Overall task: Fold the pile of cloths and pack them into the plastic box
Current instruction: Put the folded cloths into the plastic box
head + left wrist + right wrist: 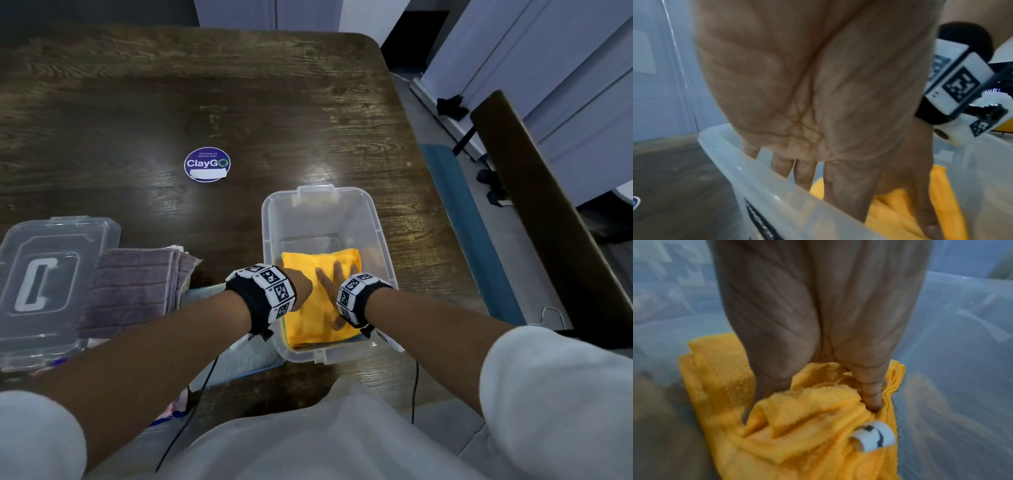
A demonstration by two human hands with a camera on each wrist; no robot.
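A clear plastic box [375, 219] stands on the wooden table close in front of me. A folded yellow cloth [308, 325] lies in its near half. My right hand [330, 284] rests flat on top of the cloth with fingers spread and straight. In the right wrist view the yellow cloth [807, 443] bunches up under the right hand [813, 337], and a white label [873, 439] sticks out. My left hand [301, 286] reaches down at the cloth's left side. Its fingers [803, 175] point straight down between the box wall [756, 178] and the yellow cloth [896, 216].
The box's clear lid [48, 281] lies at the left. Beside it sits a folded purple-grey towel [133, 287] on a pile, and a pale blue cloth [239, 356] shows under my left arm. A round ClayGo sticker [207, 164] marks the table. A dark chair back [548, 222] stands on the right.
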